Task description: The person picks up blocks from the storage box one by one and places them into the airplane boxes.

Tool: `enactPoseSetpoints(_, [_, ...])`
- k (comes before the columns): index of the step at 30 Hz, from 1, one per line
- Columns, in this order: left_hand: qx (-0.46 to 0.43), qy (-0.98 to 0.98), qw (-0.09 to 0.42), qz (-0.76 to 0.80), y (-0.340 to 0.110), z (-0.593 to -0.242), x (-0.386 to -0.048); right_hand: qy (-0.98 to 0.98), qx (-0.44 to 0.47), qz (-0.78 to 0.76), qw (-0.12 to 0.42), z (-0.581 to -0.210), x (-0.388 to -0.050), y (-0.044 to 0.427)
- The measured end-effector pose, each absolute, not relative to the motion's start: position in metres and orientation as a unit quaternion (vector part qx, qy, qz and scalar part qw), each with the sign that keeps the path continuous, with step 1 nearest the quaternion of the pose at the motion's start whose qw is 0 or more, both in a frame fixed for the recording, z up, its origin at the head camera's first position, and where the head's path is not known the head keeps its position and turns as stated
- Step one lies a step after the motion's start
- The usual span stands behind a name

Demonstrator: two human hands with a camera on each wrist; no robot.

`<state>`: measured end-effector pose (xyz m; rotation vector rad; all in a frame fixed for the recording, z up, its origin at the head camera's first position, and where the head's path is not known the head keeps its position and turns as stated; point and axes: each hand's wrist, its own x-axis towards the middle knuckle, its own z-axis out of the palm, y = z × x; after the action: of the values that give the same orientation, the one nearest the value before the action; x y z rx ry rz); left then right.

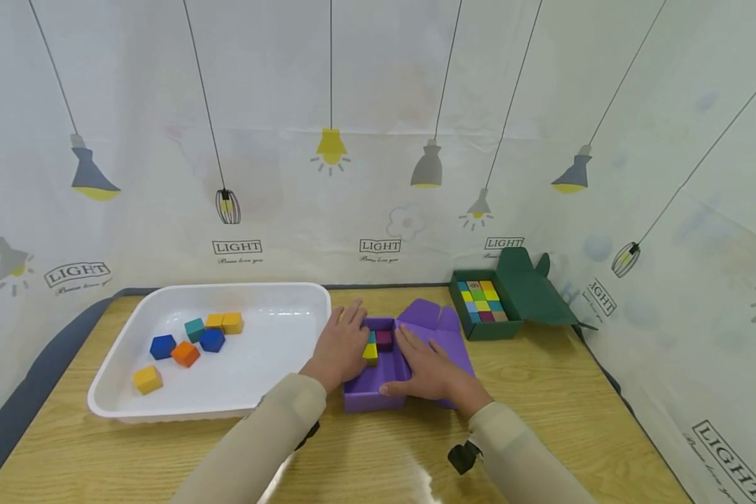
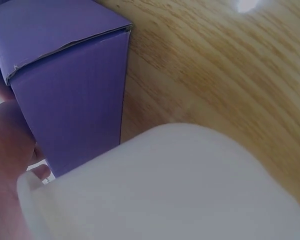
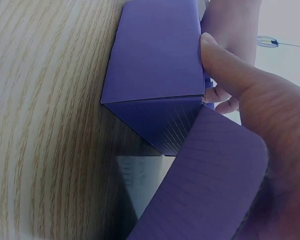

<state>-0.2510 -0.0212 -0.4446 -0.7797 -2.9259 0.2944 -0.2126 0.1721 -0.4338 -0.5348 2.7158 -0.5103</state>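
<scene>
A purple cardboard box (image 1: 375, 402) stands with its lid (image 1: 456, 350) folded back to the right. Inside it are a yellow block (image 1: 370, 353), a dark red block (image 1: 384, 340) and a teal block partly hidden. My left hand (image 1: 343, 343) lies over the box's left wall, its fingers stretched toward the back; its thumb is hidden in the head view. On the right wall and lid fold rests my right hand (image 1: 431, 367), with extended fingers and its thumb reaching across the front of the box. In the right wrist view, the right thumb (image 3: 215, 52) touches the box's top edge.
A white tray (image 1: 290, 378) left of the box holds several blue, orange, yellow and teal blocks (image 1: 185, 353). At the back right stands an open green box (image 1: 494, 331) filled with coloured blocks (image 1: 481, 301). A printed curtain (image 1: 378, 210) hangs behind the wooden table (image 1: 542, 392).
</scene>
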Motion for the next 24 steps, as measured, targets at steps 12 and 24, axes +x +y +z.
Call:
enactPoseSetpoints(12, [-0.269,-0.959,0.088,0.025,-0.046,-0.421,-0.245,0.953,-0.185,-0.18,0.161,-0.436,-0.212,0.175])
enactPoseSetpoints(24, [-0.185,-0.975,0.112,-0.046,-0.131,-0.404,-0.249,0.95,-0.186,-0.19,0.163,-0.433,-0.211,0.173])
